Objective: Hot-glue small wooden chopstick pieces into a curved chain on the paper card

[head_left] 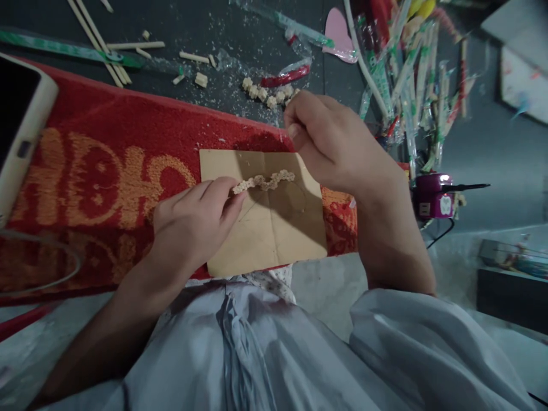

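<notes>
My left hand [197, 214] pinches one end of a string of small beige flower-shaped pieces [269, 182] between thumb and fingers. The string stretches to the right above a creased sheet of tan paper [257, 251], which has faint curved lines on it. Higher and to the right, my right hand [327, 137] is closed with its fingertips together; whatever they hold, if anything, is hidden. Just beyond those fingertips, a second row of beige flower-shaped pieces [271, 101] lies on the dark table beside a red wrapped strip [286, 75].
A red and orange mat [128, 177] lies under the paper, with a phone [29, 114] at its left end. Thin sticks [136, 45] and crumbs litter the dark table. Several wrapped sticks [423, 74], a pink heart shape [339, 34] and a purple device [434, 196] are on the right.
</notes>
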A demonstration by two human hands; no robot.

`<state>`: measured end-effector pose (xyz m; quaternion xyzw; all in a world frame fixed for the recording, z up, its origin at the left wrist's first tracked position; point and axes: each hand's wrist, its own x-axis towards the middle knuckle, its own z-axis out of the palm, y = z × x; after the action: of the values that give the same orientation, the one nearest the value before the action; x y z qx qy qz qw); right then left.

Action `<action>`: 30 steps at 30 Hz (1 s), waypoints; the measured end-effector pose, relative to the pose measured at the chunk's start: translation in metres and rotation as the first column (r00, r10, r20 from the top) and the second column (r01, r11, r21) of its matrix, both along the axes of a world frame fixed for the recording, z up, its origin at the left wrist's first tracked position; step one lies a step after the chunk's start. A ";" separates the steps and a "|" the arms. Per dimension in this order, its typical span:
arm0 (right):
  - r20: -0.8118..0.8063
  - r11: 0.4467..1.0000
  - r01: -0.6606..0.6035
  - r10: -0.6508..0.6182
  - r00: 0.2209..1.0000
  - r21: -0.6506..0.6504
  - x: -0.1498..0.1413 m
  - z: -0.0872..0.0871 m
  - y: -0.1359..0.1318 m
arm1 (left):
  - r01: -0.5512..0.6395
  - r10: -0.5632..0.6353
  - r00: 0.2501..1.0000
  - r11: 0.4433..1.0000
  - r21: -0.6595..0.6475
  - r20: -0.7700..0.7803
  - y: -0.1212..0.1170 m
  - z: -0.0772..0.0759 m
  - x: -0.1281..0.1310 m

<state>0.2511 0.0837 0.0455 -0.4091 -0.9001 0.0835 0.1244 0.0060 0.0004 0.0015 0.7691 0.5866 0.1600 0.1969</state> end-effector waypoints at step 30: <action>-0.033 0.933 -0.095 0.089 0.995 -0.347 -0.020 -0.007 0.005 | -0.136 0.110 0.981 0.977 -0.165 -0.162 0.007 0.005 0.004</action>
<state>0.2311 0.0892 0.0390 -0.3814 -0.8882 0.2504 0.0534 0.0105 0.0078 0.0067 0.7209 0.6583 0.0607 0.2081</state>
